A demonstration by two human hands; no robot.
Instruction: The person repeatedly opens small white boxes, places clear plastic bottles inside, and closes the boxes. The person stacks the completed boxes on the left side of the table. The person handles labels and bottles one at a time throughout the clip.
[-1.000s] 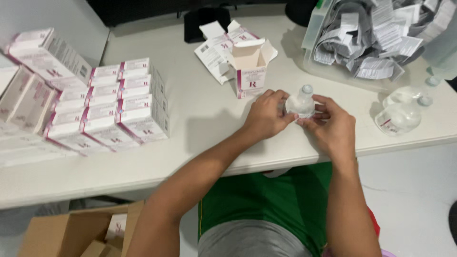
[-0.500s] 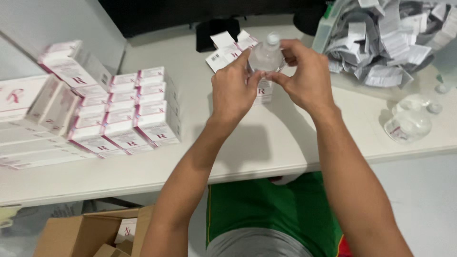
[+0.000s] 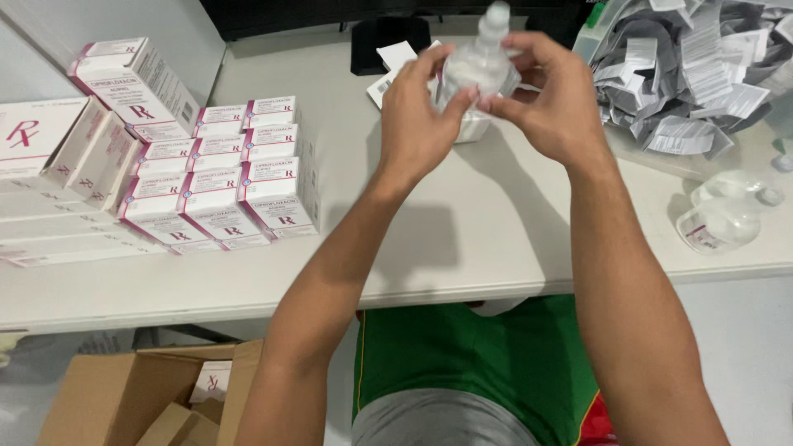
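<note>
Head view: left hand (image 3: 417,124) and right hand (image 3: 555,103) raised above white counter (image 3: 462,239), both pinching small clear plastic bottle with white cap (image 3: 483,62) between fingertips, bottle upright, far centre. Stacked white-and-pink cartons (image 3: 219,177) left. Two clear bottles (image 3: 727,215) lying right. Heap of folded paper leaflets (image 3: 702,74) far right.

Head camera looking down from above
It is tilting forward over the white table (image 3: 496,239), sitting close above the raised forearms; only one view is recording.
</note>
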